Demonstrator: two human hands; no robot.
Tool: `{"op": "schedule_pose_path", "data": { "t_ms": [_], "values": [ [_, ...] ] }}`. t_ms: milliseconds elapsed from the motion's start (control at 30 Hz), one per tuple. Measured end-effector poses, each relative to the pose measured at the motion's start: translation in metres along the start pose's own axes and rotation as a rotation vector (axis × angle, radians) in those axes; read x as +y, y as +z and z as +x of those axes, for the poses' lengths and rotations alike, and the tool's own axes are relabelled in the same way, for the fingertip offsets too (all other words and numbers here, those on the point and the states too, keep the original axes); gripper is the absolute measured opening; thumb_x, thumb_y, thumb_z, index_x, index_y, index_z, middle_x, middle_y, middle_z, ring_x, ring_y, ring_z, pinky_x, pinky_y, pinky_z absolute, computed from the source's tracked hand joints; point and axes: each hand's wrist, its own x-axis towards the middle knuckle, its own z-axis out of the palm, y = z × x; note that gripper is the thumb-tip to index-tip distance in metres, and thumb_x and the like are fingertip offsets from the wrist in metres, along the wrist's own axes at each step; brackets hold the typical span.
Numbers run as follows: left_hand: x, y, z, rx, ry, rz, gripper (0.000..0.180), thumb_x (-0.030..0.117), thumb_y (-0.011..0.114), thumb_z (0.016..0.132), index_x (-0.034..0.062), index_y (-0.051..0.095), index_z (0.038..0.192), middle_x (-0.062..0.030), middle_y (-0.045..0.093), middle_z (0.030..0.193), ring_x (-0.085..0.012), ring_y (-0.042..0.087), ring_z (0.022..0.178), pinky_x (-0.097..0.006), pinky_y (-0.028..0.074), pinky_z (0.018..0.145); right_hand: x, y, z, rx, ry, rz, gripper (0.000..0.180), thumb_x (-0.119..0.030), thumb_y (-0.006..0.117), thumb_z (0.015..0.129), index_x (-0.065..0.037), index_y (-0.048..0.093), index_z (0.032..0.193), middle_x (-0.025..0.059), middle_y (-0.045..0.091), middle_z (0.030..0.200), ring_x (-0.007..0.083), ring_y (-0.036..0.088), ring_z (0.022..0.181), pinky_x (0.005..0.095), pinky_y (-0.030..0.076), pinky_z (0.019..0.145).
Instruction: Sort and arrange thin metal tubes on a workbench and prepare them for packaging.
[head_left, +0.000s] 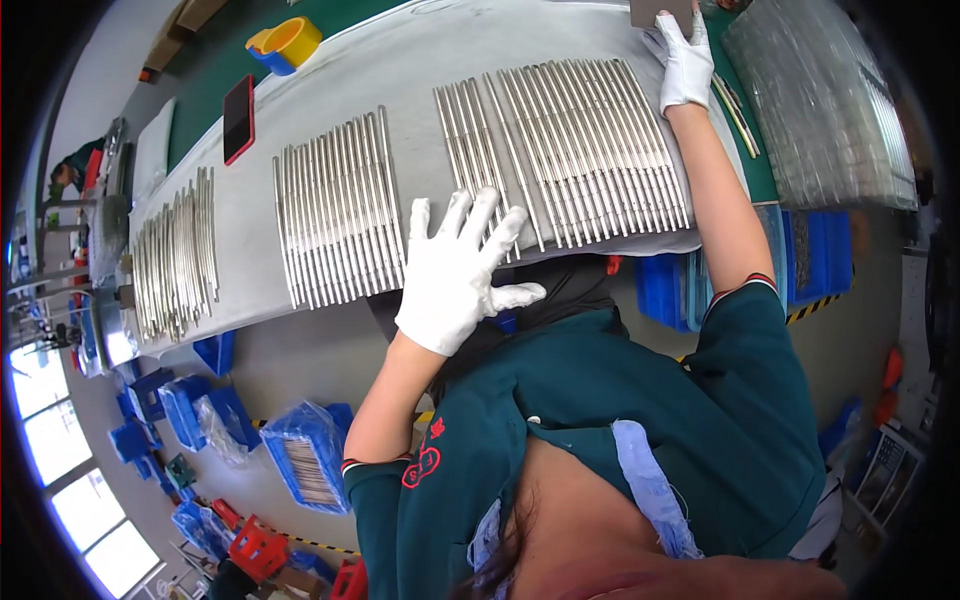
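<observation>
My left hand, in a white glove, is open with fingers spread above the table's front edge. Its fingertips reach over the lower ends of a small group of slim metal rods; whether they touch is hard to tell. At the far right, my right hand, also gloved, grips a flat grey-brown piece cut off by the picture's top edge. Between the hands lies a wide row of metal rods, side by side. Left of my left hand is another row of rods, and farther left a less even group.
A grey cloth covers the table. A red-edged phone and yellow and blue tape rolls lie at the back left. Plastic-wrapped stock stands right. Blue bins are below the right side; a bin of rods sits on the floor.
</observation>
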Motion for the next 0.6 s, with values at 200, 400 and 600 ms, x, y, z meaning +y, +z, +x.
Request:
{"op": "schedule_pose_path", "data": {
  "t_ms": [200, 400, 600],
  "values": [
    [-0.015, -0.008, -0.030, 0.050, -0.115, 0.055, 0.090, 0.068, 0.068, 0.071, 0.0109, 0.053, 0.139, -0.0220, 0.053, 0.139, -0.0371, 0.053, 0.126, -0.063, 0.028, 0.110, 0.033, -0.037, 0.030, -0.066, -0.096, -0.004, 0.068, -0.012, 0.072, 0.092, -0.009, 0.038, 0.151, 0.0125, 0.059, 0.130, 0.0240, 0.065, 0.109, 0.0401, 0.057, 0.095],
    [-0.016, -0.007, -0.032, 0.087, -0.122, 0.039, 0.090, 0.068, 0.068, 0.072, 0.0085, 0.054, 0.137, -0.0220, 0.054, 0.137, -0.0365, 0.054, 0.125, -0.062, 0.028, 0.109, 0.031, -0.028, 0.026, -0.090, -0.082, -0.068, 0.072, -0.014, 0.073, 0.092, -0.010, 0.036, 0.153, 0.0121, 0.059, 0.131, 0.0219, 0.064, 0.108, 0.0371, 0.058, 0.094],
    [-0.002, 0.008, -0.012, 0.107, -0.062, -0.080, 0.094, 0.070, 0.069, 0.069, 0.0095, 0.053, 0.139, -0.0186, 0.054, 0.141, -0.0368, 0.051, 0.131, -0.062, 0.027, 0.112, 0.021, -0.015, 0.014, -0.045, -0.096, -0.106, 0.071, -0.011, 0.073, 0.091, -0.011, 0.038, 0.152, 0.0107, 0.059, 0.130, 0.0219, 0.063, 0.109, 0.0369, 0.056, 0.092]
  ]
}}
